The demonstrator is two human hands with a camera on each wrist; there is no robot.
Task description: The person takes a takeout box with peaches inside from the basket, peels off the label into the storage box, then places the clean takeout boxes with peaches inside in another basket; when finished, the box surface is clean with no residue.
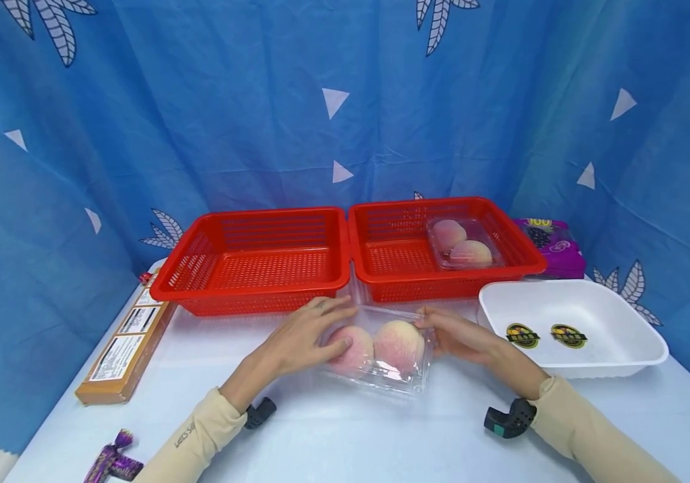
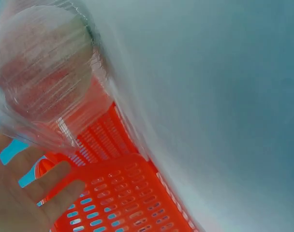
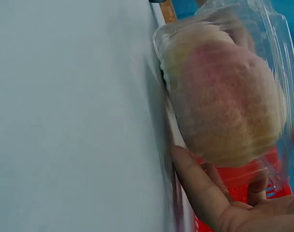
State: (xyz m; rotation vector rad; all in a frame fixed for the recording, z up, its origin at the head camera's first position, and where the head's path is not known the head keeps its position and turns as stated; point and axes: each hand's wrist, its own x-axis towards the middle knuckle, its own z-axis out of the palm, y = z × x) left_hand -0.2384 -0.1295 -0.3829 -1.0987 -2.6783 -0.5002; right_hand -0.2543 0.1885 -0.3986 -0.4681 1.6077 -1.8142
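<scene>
A clear plastic clamshell box (image 1: 414, 387) with two pink-and-cream peaches (image 1: 399, 343) is between the hands, over the front middle of the table. The left hand (image 1: 303, 337) holds its left side, thumb across the lid and fingers reaching along the far edge. At the right end, the right hand (image 1: 456, 337) grips the box with the thumb on top. From the right wrist view, fingers (image 3: 200, 186) reach under the box, close over the tabletop. A peach (image 2: 43, 63) shows through the plastic in the left wrist view, above the spread left fingers.
Two red baskets (image 1: 248, 298) stand behind the hands; the right one holds another box of peaches (image 1: 470, 253). A white tray (image 1: 599, 369) and a purple bag (image 1: 562, 258) are at right. Left lie a long brown carton (image 1: 121, 355) and purple-wrapped sweets (image 1: 103, 463).
</scene>
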